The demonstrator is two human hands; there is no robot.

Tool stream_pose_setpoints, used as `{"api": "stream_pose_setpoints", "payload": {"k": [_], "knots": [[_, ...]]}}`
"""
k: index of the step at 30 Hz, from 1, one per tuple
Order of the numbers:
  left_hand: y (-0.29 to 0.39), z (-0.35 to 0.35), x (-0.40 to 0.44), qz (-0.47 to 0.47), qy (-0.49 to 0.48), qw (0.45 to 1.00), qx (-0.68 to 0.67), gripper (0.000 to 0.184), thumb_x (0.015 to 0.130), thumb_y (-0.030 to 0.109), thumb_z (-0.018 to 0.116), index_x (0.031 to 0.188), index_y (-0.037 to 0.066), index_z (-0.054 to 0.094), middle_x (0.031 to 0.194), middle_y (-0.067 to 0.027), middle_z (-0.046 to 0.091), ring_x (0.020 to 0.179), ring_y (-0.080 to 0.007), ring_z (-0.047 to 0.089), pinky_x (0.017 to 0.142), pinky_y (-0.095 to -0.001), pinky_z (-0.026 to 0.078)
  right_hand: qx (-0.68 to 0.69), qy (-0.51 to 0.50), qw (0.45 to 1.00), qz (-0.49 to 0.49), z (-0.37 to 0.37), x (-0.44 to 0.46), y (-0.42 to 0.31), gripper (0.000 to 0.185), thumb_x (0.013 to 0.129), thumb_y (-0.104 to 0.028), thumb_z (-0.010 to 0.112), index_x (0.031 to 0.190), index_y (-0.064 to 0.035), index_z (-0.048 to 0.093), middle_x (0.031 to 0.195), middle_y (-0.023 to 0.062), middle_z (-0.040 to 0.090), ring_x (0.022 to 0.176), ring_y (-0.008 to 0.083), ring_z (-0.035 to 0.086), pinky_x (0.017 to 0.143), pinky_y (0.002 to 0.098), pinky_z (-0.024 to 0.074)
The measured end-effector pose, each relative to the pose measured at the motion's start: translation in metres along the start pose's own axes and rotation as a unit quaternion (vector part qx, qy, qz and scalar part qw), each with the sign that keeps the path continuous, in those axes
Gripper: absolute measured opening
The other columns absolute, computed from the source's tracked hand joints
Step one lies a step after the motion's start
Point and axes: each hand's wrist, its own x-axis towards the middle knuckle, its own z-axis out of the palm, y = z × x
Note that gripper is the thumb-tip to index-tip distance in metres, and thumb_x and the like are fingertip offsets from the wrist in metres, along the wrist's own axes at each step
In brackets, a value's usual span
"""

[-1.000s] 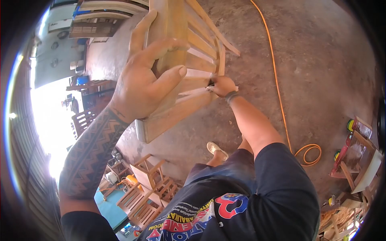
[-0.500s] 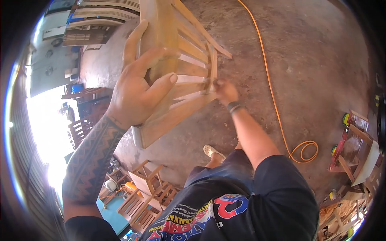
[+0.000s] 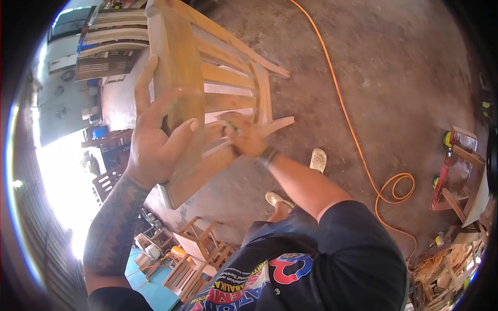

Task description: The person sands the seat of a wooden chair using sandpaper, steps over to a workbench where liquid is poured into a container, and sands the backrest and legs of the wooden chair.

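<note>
A wooden chair (image 3: 179, 67) with a slatted back tilts in front of me at the upper left. My left hand (image 3: 161, 135) grips its broad top rail, fingers over the far edge and thumb on the near face. Against the lower slats is my right hand (image 3: 246, 137), its fingers curled together at the gap beside a slat (image 3: 228, 102). Whatever lies in those fingers, if anything, is too blurred to name. The chair's legs (image 3: 280, 124) point away to the right.
An orange hose (image 3: 337, 88) runs along the concrete floor (image 3: 415, 67) and coils at the right. Stacked chair parts (image 3: 111, 36) stand upper left. Small wooden chairs (image 3: 199, 243) sit by a blue surface (image 3: 150, 277) below. More wooden furniture (image 3: 456, 181) is at the right.
My right hand has moved left, from the slats' far end to nearer the top rail. The chair and my left hand appear further left, and both my shoes now show.
</note>
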Motion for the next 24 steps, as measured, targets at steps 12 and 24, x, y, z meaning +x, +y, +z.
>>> {"api": "stream_pose_setpoints", "payload": {"k": [12,24], "knots": [[0.003,0.000,-0.001,-0.012,-0.012,1.000,-0.020,0.044,0.086,0.013,0.068,0.129,0.006,0.073,0.177,-0.0238,0.017,0.160,-0.0445,0.036,0.125,-0.0500,0.041,-0.051,0.024,0.994,-0.096,0.045,-0.007,-0.111,0.101,0.093,-0.061,0.078,0.169,-0.0095,0.034,0.161,0.0282,0.039,0.153,0.0475,0.032,0.130,0.0623,0.0175],[-0.002,-0.001,-0.002,0.020,0.003,1.000,0.023,0.041,0.089,0.021,0.070,0.128,0.007,0.073,0.178,-0.0215,0.018,0.163,-0.0424,0.028,0.129,-0.0522,0.033,-0.103,0.074,0.967,0.222,-0.067,-0.033,0.070,0.042,0.107,-0.033,0.069,0.138,-0.0057,0.074,0.134,0.0167,0.076,0.125,0.0265,0.072,0.111,0.0404,0.0551]]}}
